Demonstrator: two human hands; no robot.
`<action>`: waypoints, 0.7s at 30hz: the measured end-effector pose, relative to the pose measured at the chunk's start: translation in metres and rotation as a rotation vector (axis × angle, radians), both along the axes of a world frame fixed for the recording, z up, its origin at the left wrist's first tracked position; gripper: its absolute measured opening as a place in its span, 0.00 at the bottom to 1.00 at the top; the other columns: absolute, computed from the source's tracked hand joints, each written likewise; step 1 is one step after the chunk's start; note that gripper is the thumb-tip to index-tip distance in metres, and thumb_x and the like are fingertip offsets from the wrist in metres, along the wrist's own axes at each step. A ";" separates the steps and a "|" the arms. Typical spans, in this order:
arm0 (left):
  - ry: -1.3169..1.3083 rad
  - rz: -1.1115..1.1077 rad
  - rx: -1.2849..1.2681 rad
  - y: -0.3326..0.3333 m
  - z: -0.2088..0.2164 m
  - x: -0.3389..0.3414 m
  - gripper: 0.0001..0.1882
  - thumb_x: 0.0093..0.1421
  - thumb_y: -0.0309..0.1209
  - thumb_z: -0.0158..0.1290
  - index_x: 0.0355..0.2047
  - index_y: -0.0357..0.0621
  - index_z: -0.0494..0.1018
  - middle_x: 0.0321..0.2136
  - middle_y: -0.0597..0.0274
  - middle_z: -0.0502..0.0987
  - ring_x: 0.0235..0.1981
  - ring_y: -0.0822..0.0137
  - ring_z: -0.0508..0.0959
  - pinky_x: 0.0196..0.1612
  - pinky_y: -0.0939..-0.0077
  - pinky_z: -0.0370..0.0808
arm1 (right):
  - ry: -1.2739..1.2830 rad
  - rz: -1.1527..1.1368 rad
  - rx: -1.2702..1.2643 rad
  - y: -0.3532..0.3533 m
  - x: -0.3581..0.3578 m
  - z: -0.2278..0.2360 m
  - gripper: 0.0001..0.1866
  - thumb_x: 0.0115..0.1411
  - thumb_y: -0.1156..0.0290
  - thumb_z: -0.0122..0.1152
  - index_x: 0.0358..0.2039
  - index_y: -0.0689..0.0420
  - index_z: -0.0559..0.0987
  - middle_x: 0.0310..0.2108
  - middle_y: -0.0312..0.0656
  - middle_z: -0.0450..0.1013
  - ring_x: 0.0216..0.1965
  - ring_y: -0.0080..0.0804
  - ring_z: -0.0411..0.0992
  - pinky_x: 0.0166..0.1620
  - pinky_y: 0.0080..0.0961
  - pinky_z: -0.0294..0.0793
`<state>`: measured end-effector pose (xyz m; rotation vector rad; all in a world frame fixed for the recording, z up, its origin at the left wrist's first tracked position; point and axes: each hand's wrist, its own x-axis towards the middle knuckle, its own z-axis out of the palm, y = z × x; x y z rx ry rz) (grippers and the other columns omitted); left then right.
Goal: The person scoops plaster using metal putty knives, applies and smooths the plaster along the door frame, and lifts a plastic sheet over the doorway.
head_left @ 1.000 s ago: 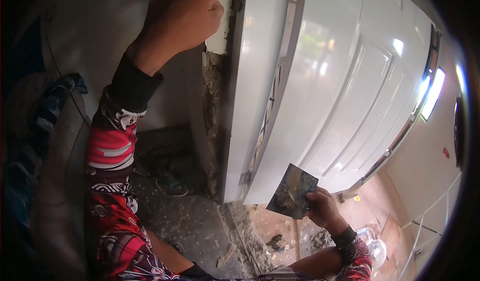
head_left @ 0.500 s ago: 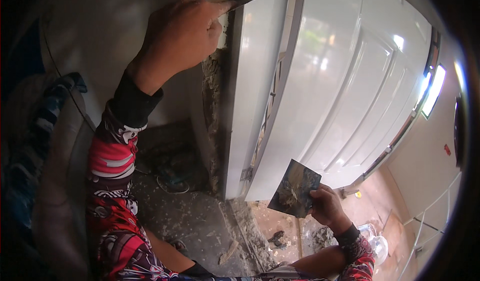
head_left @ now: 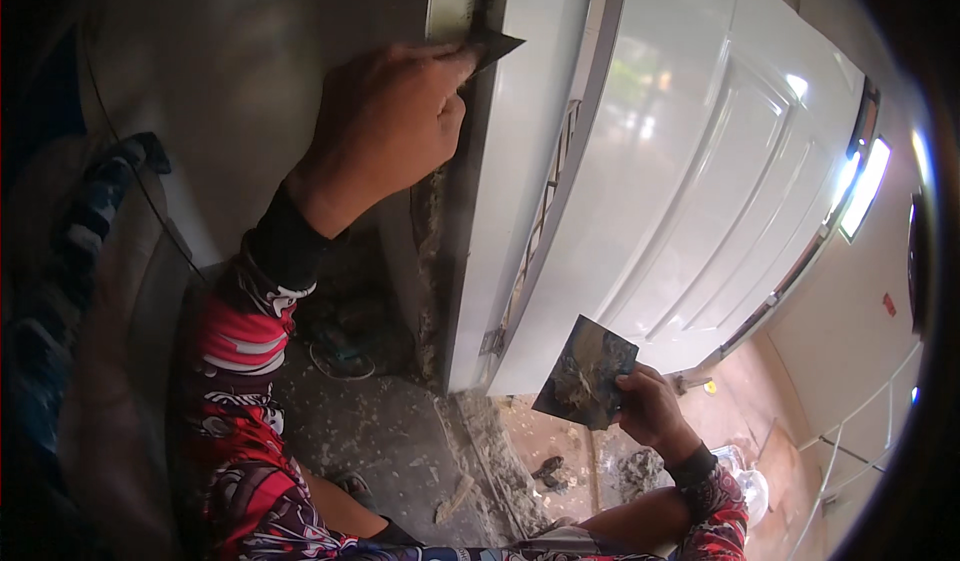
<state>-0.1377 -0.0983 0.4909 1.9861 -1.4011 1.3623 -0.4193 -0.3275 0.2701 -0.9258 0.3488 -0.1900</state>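
Note:
My left hand (head_left: 390, 126) is raised at the upper left, its fingers pinching a thin dark scraper blade (head_left: 498, 49). The blade lies against the edge of the white door frame (head_left: 515, 151), beside the rough gap along the wall. Lower down, my right hand (head_left: 655, 411) grips a dark square plate (head_left: 585, 333) by its right edge. A tan, paste-like smear (head_left: 588, 373) covers part of the plate's face. Just behind the plate stands a glossy white panelled door (head_left: 660, 191), ajar from the frame.
Broken mortar (head_left: 485, 451) runs along the threshold below the frame. Rubble (head_left: 638, 476) and a white, partly hidden container (head_left: 752, 496) are on the floor at the lower right. A sandal (head_left: 340, 356) lies on the dark floor at left. Patterned blue cloth (head_left: 90, 221) hangs at far left.
My left hand has moved down and slightly right along the frame with the scraper blade. My right hand and the plate have stayed almost where they were.

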 end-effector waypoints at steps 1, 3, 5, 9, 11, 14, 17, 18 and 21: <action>0.001 0.002 -0.002 0.002 -0.002 -0.002 0.20 0.54 0.25 0.49 0.49 0.44 0.75 0.37 0.50 0.79 0.34 0.49 0.78 0.37 0.62 0.76 | 0.024 -0.004 -0.017 0.000 -0.001 0.000 0.18 0.59 0.77 0.47 0.49 0.71 0.67 0.41 0.50 0.73 0.34 0.38 0.77 0.31 0.29 0.82; -0.035 -0.060 -0.018 0.003 -0.009 -0.005 0.20 0.54 0.25 0.50 0.49 0.42 0.75 0.39 0.50 0.79 0.35 0.50 0.78 0.38 0.62 0.77 | 0.048 -0.007 -0.036 -0.003 -0.002 -0.001 0.18 0.59 0.76 0.48 0.49 0.71 0.68 0.41 0.50 0.73 0.34 0.39 0.77 0.32 0.29 0.82; -0.008 -0.079 -0.035 0.009 -0.013 -0.012 0.20 0.54 0.24 0.49 0.48 0.41 0.75 0.39 0.50 0.79 0.35 0.49 0.78 0.38 0.64 0.76 | 0.023 0.044 -0.002 -0.005 -0.003 -0.005 0.19 0.59 0.75 0.48 0.50 0.70 0.68 0.41 0.50 0.73 0.37 0.40 0.77 0.35 0.32 0.83; 0.116 -0.097 -0.088 0.027 -0.018 -0.018 0.16 0.57 0.24 0.48 0.45 0.37 0.75 0.35 0.51 0.79 0.34 0.54 0.79 0.36 0.68 0.75 | 0.043 0.071 0.012 0.001 0.005 0.001 0.20 0.59 0.75 0.48 0.51 0.68 0.68 0.43 0.49 0.73 0.39 0.40 0.76 0.36 0.33 0.82; 0.292 -0.267 -0.075 0.044 -0.023 -0.020 0.13 0.57 0.23 0.48 0.42 0.38 0.75 0.30 0.54 0.77 0.28 0.58 0.77 0.32 0.70 0.73 | 0.007 0.171 0.037 0.006 0.007 0.011 0.20 0.59 0.74 0.48 0.52 0.67 0.67 0.45 0.47 0.72 0.41 0.39 0.76 0.38 0.33 0.82; 0.711 -0.512 -0.009 0.058 -0.035 -0.018 0.12 0.58 0.23 0.47 0.41 0.39 0.76 0.26 0.56 0.76 0.24 0.63 0.75 0.31 0.72 0.71 | -0.086 0.264 0.262 0.004 0.026 -0.002 0.22 0.59 0.74 0.49 0.54 0.66 0.65 0.47 0.47 0.72 0.42 0.38 0.76 0.41 0.35 0.82; 0.822 -0.526 0.131 0.079 -0.071 -0.019 0.16 0.57 0.21 0.47 0.46 0.39 0.75 0.32 0.55 0.77 0.30 0.61 0.77 0.37 0.72 0.72 | -0.096 0.395 0.471 0.042 0.069 0.011 0.23 0.60 0.75 0.51 0.56 0.65 0.64 0.50 0.49 0.71 0.47 0.37 0.75 0.44 0.36 0.82; 0.650 -0.548 0.201 0.084 -0.083 -0.016 0.19 0.55 0.20 0.48 0.48 0.39 0.75 0.37 0.55 0.79 0.34 0.59 0.78 0.40 0.71 0.73 | -0.099 0.368 0.474 0.054 0.084 0.003 0.22 0.60 0.75 0.51 0.55 0.64 0.63 0.51 0.50 0.70 0.46 0.38 0.76 0.43 0.34 0.83; 0.372 -0.497 0.364 0.088 -0.105 -0.016 0.28 0.47 0.18 0.51 0.52 0.40 0.73 0.47 0.53 0.76 0.42 0.56 0.77 0.45 0.66 0.74 | -0.136 0.385 0.544 0.067 0.105 -0.003 0.20 0.62 0.74 0.49 0.54 0.65 0.63 0.49 0.50 0.72 0.41 0.39 0.78 0.41 0.31 0.84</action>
